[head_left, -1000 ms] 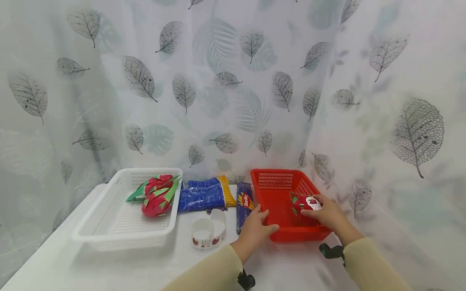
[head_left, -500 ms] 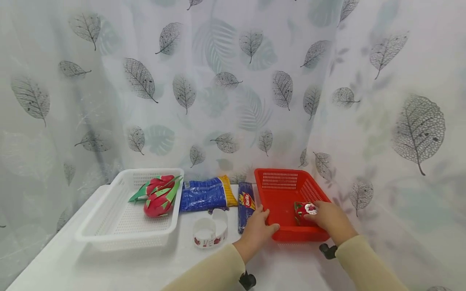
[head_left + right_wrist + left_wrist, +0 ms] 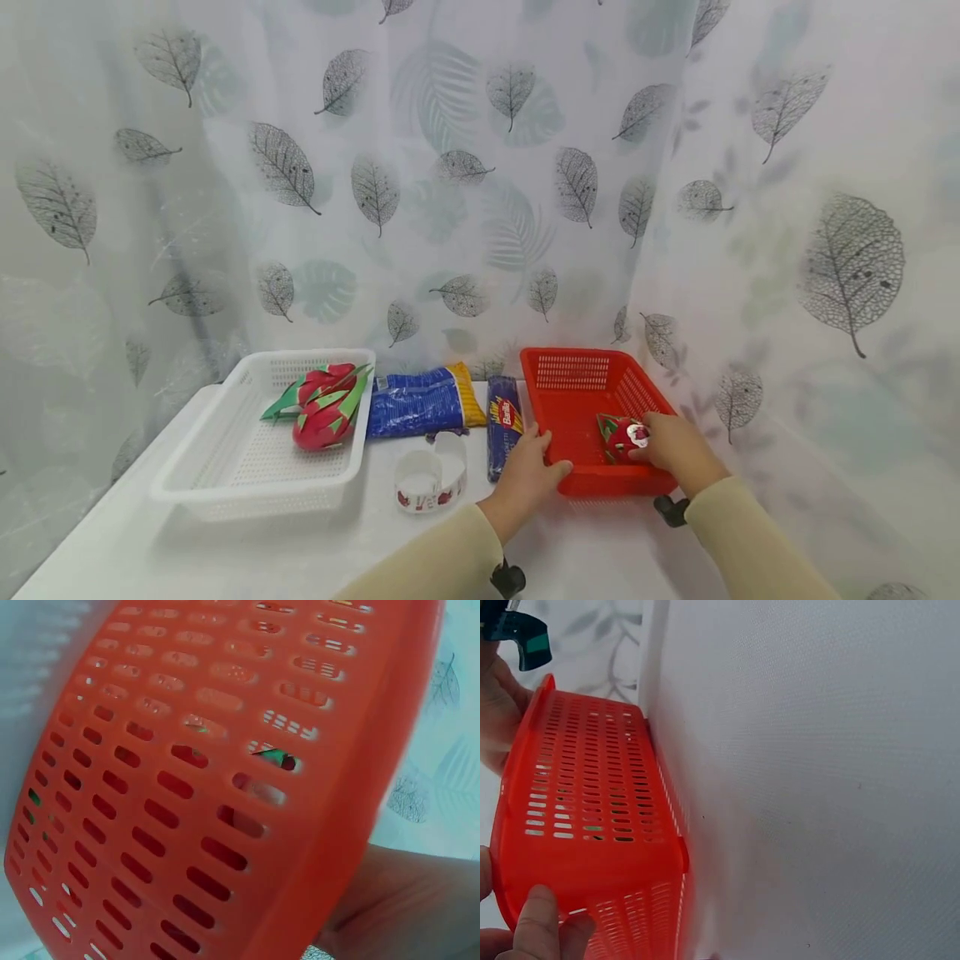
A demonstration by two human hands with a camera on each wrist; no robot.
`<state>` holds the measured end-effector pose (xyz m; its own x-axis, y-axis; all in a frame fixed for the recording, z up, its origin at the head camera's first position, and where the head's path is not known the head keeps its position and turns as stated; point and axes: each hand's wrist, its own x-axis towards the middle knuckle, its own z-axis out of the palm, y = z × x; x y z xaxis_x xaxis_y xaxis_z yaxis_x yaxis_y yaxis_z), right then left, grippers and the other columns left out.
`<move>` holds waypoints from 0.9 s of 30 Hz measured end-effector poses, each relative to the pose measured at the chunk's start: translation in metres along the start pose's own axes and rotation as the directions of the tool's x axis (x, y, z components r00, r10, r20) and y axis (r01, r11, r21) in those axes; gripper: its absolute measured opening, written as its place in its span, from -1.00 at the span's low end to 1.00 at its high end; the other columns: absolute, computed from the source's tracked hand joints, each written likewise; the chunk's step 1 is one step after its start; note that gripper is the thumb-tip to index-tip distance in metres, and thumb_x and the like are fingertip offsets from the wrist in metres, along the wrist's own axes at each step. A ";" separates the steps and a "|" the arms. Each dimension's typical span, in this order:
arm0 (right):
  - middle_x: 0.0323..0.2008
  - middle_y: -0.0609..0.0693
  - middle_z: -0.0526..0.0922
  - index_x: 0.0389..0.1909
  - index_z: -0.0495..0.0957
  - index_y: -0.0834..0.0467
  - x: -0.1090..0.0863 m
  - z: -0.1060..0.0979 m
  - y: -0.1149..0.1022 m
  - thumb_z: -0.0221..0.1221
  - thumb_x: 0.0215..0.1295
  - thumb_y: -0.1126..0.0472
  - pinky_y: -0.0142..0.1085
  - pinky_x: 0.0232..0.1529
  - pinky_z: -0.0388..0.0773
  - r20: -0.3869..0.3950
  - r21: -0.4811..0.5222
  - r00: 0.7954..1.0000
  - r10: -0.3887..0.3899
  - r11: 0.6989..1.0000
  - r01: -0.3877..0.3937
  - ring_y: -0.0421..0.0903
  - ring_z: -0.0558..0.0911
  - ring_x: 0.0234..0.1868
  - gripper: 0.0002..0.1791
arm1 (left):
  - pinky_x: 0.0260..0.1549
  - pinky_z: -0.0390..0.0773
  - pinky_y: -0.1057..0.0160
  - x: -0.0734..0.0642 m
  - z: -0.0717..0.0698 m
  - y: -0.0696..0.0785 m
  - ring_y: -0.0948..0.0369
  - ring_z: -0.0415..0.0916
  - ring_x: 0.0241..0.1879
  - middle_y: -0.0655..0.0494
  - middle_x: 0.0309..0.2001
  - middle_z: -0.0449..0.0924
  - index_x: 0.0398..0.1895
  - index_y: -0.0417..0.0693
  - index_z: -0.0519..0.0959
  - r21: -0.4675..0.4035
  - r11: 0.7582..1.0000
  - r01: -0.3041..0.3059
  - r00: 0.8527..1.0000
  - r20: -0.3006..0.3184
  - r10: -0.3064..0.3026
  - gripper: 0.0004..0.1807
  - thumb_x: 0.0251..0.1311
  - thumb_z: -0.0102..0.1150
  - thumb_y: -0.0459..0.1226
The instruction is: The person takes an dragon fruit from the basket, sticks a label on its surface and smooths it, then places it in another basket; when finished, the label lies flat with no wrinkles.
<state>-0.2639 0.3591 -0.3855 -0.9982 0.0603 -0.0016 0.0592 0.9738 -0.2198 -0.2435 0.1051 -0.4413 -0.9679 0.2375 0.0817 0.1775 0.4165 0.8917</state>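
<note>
A red plastic basket [image 3: 558,417] stands at the right side of the table. At its near left corner, my left hand [image 3: 521,482] grips the rim; in the left wrist view the fingers [image 3: 538,919] lie against the slotted outer wall. My right hand [image 3: 678,450] reaches over the right rim and holds a dragon fruit [image 3: 617,435], red with green scales and a round white label, low inside the basket. In the right wrist view the basket wall [image 3: 187,847] hides most of that hand, and green bits of the fruit show through the slots.
A white basket [image 3: 187,467] at the left holds dragon fruits [image 3: 326,421]. Between the baskets lie a blue and yellow bag [image 3: 416,404], a blue Barilla spaghetti pack [image 3: 504,417] and a curled strip of labels [image 3: 420,483]. A leaf-print curtain [image 3: 450,233] hangs behind the table.
My right hand has moved lower into the red basket with the dragon fruit, and the fruit has turned slightly. The left hand has kept its place on the rim.
</note>
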 end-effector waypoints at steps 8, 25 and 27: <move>0.16 0.45 0.63 0.36 0.40 0.53 0.000 0.001 0.006 0.58 0.12 0.03 0.24 0.22 0.62 0.026 0.023 1.000 -0.011 1.000 0.011 0.32 0.61 0.08 -0.05 | 0.30 0.60 -0.21 -0.003 0.003 -0.002 -0.17 0.24 0.61 -0.02 0.67 0.21 0.60 -0.05 0.36 -0.009 1.000 0.007 1.000 -0.010 -0.007 -0.20 0.36 0.42 -0.09; 0.15 0.45 0.63 0.36 0.38 0.52 0.003 -0.003 0.014 0.59 0.11 0.00 0.29 0.23 0.61 0.069 0.070 0.997 -0.021 0.997 0.016 0.34 0.61 0.11 -0.02 | 0.39 0.50 -0.25 -0.003 0.005 -0.003 -0.17 0.24 0.61 -0.06 0.66 0.23 0.61 -0.06 0.36 -0.049 0.999 0.004 1.000 -0.017 -0.005 -0.22 0.39 0.39 -0.08; 0.13 0.45 0.64 0.34 0.39 0.52 0.003 -0.004 0.013 0.59 0.12 0.00 0.29 0.21 0.62 0.062 0.068 0.998 -0.029 0.997 0.025 0.33 0.62 0.09 -0.04 | 0.39 0.49 -0.25 -0.003 0.005 -0.003 -0.17 0.22 0.62 -0.06 0.66 0.23 0.60 -0.06 0.36 -0.053 0.999 0.006 1.000 -0.019 -0.007 -0.22 0.39 0.39 -0.08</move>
<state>-0.2661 0.3729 -0.3848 -0.9983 0.0179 -0.0561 0.0333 0.9577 -0.2857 -0.2407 0.1070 -0.4465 -0.9722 0.2184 0.0840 0.1623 0.3706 0.9145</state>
